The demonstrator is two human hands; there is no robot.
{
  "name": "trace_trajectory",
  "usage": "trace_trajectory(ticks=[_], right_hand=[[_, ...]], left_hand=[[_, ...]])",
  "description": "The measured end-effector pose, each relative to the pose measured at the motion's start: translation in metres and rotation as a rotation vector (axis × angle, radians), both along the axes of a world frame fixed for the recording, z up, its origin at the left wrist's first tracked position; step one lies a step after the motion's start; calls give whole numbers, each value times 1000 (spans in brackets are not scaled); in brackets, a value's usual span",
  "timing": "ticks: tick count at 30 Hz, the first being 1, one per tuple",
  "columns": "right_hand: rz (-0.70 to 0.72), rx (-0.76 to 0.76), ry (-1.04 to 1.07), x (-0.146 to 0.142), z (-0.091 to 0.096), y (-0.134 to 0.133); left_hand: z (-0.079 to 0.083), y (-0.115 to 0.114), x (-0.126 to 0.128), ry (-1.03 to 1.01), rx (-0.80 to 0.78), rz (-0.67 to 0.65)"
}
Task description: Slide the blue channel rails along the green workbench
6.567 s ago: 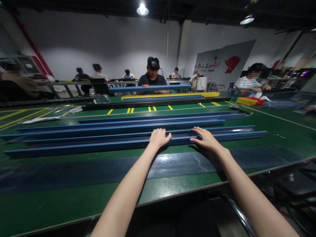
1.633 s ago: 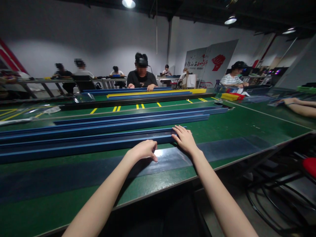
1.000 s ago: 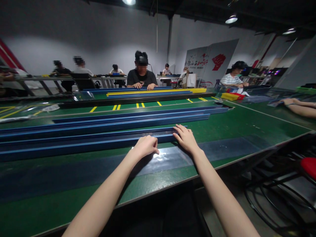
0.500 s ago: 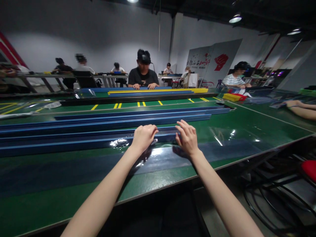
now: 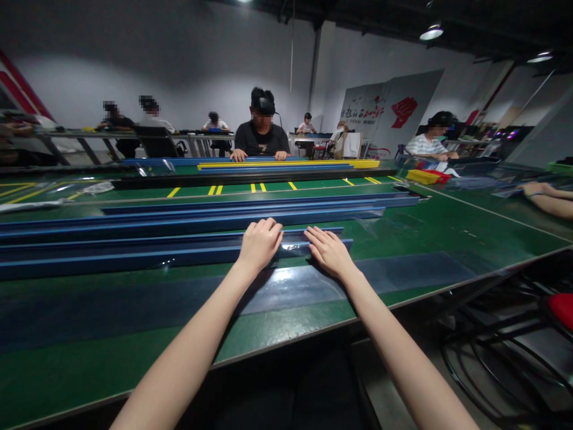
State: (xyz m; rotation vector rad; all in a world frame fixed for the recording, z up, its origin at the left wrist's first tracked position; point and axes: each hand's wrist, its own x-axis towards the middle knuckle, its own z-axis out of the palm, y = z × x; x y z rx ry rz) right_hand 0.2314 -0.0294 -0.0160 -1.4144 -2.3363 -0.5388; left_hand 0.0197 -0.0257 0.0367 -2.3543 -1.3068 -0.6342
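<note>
A long blue channel profile point(image 5: 134, 257) lies lengthwise across the green table, its right end just past my hands. Glossy clear film point(image 5: 293, 247) lies over it between the hands. My left hand point(image 5: 261, 242) bends its fingers down around the profile; its thumb is hidden. To the right, my right hand point(image 5: 330, 252) rests with its fingers stretched out on the same profile, near the end. In front of both hands, a flat translucent strip point(image 5: 295, 289) runs along the table.
More blue profiles point(image 5: 242, 220) lie parallel behind. Farther back are a black bar point(image 5: 250, 177) and a yellow bar point(image 5: 290, 164), with a co-worker point(image 5: 262, 134) seated beyond. Yellow and red trays point(image 5: 423, 176) stand at right, near another person's forearm point(image 5: 550, 200).
My right hand has moved left and down onto the profile, its fingers flattening. The glossy film to the right no longer shows spread there; the profile's end is now visible.
</note>
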Motion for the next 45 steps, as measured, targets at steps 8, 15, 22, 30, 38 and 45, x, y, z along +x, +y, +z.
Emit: trace_trajectory(ticks=[8,15,22,30,38,45], right_hand=[[-86,-24,85,2,3,-1],[-246,18,181,9,0,1],[-322,56,243,14,-1,2],[-412,84,331,20,-2,1],[-435,107,350,22,-3,2],[-540,213,350,30,-5,2]], left_hand=[[-2,-5,6,53,-97,-57],[-7,-4,6,97,-131,-101],[-14,-1,8,99,-153,-126],[-25,2,6,110,-245,-91],[-23,1,7,126,-296,-72],[-26,1,6,83,-299,120]])
